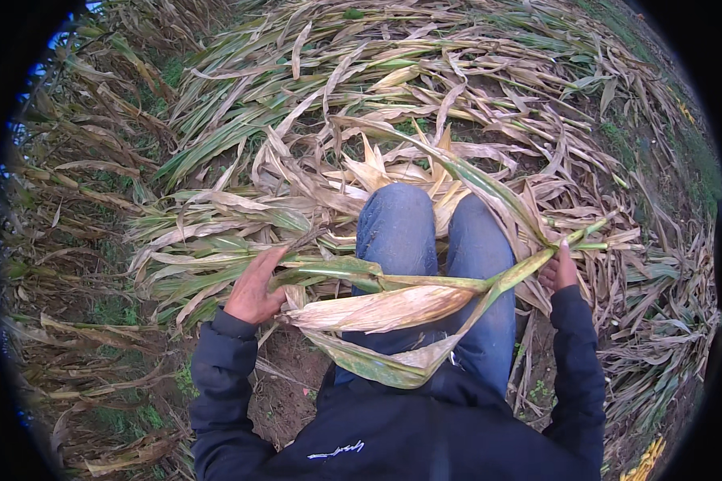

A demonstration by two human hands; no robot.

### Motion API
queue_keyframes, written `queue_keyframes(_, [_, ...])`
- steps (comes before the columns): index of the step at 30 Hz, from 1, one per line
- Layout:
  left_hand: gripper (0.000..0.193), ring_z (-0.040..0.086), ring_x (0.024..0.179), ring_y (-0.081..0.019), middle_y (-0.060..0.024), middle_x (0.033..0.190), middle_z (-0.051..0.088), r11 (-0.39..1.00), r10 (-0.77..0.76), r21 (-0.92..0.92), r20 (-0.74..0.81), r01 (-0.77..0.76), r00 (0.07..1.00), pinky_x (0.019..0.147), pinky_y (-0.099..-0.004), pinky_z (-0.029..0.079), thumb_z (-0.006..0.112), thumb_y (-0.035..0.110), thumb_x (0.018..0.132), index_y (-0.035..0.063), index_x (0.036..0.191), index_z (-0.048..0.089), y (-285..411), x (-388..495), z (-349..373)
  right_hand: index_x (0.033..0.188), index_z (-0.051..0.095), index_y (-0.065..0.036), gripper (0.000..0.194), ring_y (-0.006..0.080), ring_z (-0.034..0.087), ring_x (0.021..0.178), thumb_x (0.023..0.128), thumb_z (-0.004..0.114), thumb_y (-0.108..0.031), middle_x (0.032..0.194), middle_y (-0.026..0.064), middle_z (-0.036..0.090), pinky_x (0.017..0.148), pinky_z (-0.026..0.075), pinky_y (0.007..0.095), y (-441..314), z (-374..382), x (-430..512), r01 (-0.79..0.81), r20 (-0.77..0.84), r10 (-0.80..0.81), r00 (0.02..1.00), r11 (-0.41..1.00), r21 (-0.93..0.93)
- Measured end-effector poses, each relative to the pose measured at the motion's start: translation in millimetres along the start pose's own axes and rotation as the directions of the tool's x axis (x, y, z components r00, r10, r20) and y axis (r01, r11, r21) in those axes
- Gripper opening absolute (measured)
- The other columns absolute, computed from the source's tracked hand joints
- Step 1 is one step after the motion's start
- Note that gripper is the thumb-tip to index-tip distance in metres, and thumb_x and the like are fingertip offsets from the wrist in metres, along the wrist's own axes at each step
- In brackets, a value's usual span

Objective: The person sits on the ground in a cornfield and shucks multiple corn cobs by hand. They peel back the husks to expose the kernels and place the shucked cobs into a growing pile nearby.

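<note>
A cut corn stalk [520,270] lies slantwise above my lap. My right hand [561,269] grips it near its cut end, thumb on top. An ear of corn in its dry, pale husk [385,308] hangs off the stalk and points left across my thighs. My left hand [256,290] is beside the husk's tip, thumb and fingers apart; whether it touches the leaf ends there is hard to see. A long yellow-green leaf [391,368] droops below the ear. Another leaf [481,180] runs from the stalk up past my right knee.
Cut corn stalks and dry leaves [313,204] lie around my knees and beyond. Opened, pale husks [370,165] sit just past the knees. Standing corn plants [78,180] line the left side. Bare soil [292,379] shows at my left. Yellow corn ears [645,460] lie at lower right.
</note>
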State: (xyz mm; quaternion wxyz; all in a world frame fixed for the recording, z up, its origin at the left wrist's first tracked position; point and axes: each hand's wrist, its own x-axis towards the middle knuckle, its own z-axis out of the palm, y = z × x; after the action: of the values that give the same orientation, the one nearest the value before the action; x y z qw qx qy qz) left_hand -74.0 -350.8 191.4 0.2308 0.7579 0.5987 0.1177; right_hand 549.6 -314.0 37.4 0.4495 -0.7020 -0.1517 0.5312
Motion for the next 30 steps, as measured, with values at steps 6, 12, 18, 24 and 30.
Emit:
queue_keyframes(6, [0.046, 0.063, 0.114, -0.0314, -0.0187, 0.118, 0.066, 0.966, -0.091, -0.258, -0.238, 0.027, 0.967, 0.102, -0.036, 0.046, 0.065, 0.0, 0.076, -0.0017, 0.121, 0.063, 18, -5, -11, 0.087, 0.058, -0.004, 0.028, 0.0114, 0.059, 0.068, 0.102, 0.058, -0.028, 0.078, 0.0045, 0.062, 0.062, 0.047, 0.025, -44, 31, -100, 0.649, 0.046, -0.689, 0.723, 0.656, -0.384])
queue_keyframes(12, [0.035, 0.067, 0.103, -0.0251, -0.0137, 0.107, 0.071, 0.959, -0.067, -0.276, -0.442, -0.065, 0.894, 0.093, -0.0331, 0.05, 0.06, -0.006, 0.078, -0.0021, 0.112, 0.068, 41, -11, -10, 0.099, 0.064, -0.002, 0.026, 0.0271, 0.067, 0.085, 0.083, 0.077, -0.016, 0.094, 0.0118, 0.068, 0.074, 0.053, 0.0358, -91, 143, -198, 0.998, 0.684, -0.728, -0.049, -0.064, 0.003])
queue_keyframes(18, [0.025, 0.068, 0.094, -0.0195, -0.0118, 0.098, 0.072, 0.896, -0.101, -0.397, -0.62, -0.201, 0.778, 0.087, -0.0299, 0.051, 0.053, -0.015, 0.079, -0.0018, 0.09, 0.071, 52, -19, -15, 0.113, 0.059, -0.006, 0.052, 0.0266, 0.062, 0.1, 0.076, 0.079, -0.035, 0.112, 0.008, 0.064, 0.081, 0.051, 0.0383, -67, 218, -227, 0.97, 0.936, -0.289, -0.2, -0.191, 0.148])
queue_keyframes(24, [0.017, 0.067, 0.09, -0.0178, -0.0124, 0.098, 0.071, 0.857, -0.078, -0.455, -0.577, -0.241, 0.813, 0.081, -0.0285, 0.053, 0.056, -0.009, 0.09, -0.0028, 0.097, 0.07, 65, -21, -4, 0.118, 0.058, -0.007, 0.055, 0.0253, 0.059, 0.101, 0.075, 0.078, -0.035, 0.111, 0.0071, 0.061, 0.081, 0.05, 0.0373, -52, 228, -217, 0.965, 0.962, -0.229, -0.149, -0.244, 0.092])
queue_keyframes(30, [0.018, 0.069, 0.085, -0.0173, -0.012, 0.095, 0.07, 0.75, -0.215, -0.61, -0.59, -0.255, 0.778, 0.078, -0.0285, 0.056, 0.057, 0.0, 0.096, -0.005, 0.113, 0.064, 81, -9, 7, 0.118, 0.06, -0.008, 0.049, 0.0308, 0.059, 0.103, 0.077, 0.078, -0.028, 0.112, 0.0086, 0.063, 0.084, 0.05, 0.0421, -87, 228, -197, 0.998, 0.937, -0.348, 0.035, -0.032, -0.049])
